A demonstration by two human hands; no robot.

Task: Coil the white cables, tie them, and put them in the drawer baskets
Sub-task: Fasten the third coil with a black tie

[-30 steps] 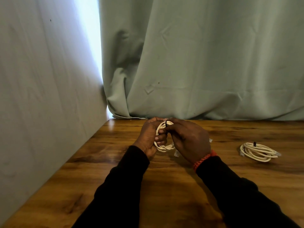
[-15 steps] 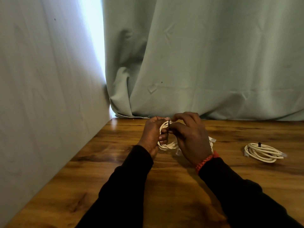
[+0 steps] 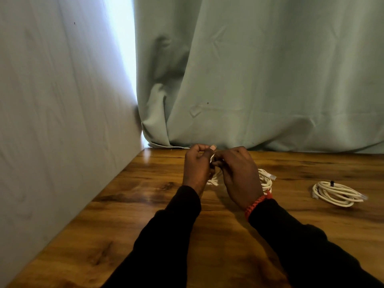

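A coiled white cable [image 3: 265, 179] is held just above the wooden table [image 3: 149, 196], mostly hidden behind my hands. My left hand [image 3: 197, 165] grips the coil's left side with curled fingers. My right hand [image 3: 239, 173] pinches the coil's top, close against the left fingertips; the tie there is hidden. The coil's loops and a clear plug stick out to the right of my right hand. A second white cable coil [image 3: 336, 193], bound with a small black tie [image 3: 331, 183], lies flat on the table at the right.
A pale green curtain [image 3: 259, 80] hangs along the table's back edge. A pale fabric-covered wall [image 3: 62, 121] closes the left side. No drawer or basket is in view.
Both hands have risen slightly and closed tighter over the coil's top, hiding the black tie that showed earlier. The view has shifted a little; the tied coil at right has not moved.
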